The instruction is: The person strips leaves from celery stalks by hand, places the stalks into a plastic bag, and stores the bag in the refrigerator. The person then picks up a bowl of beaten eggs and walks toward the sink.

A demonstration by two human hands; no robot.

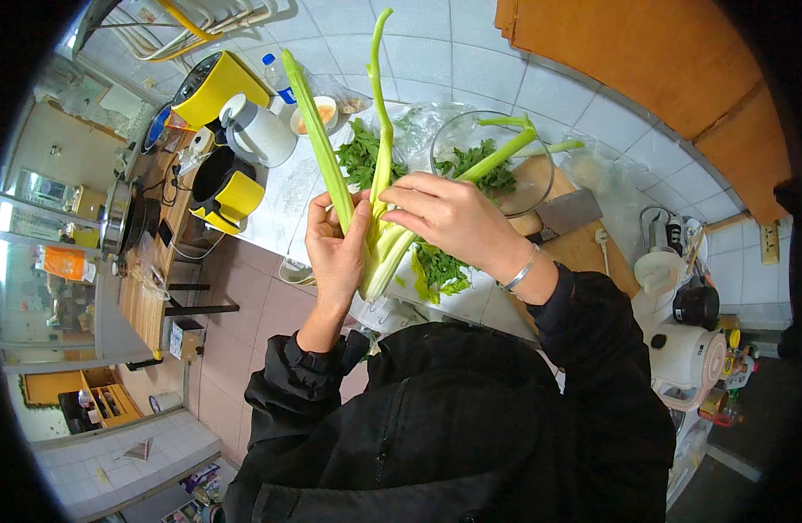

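Observation:
My left hand (337,245) is closed around the lower part of a bunch of celery (382,255), whose pale base points down towards me. Its long green stalks spread upward and to the right. The fingers of my right hand (450,212) are at the inner stalks, near the middle of the bunch; whether they grip a stalk I cannot tell. Celery leaves (363,157) lie on the white counter behind the bunch, and more leaves (440,271) lie beneath my right hand. A clear glass bowl (550,176) stands beyond that hand, with leaves seen in or through it.
A cleaver (567,212) lies on a wooden cutting board (587,252) at the right. On the left of the counter stand a white jug (260,134), a small bowl (332,108) and a water bottle (276,82). A yellow and black air fryer basket (231,196) is nearby.

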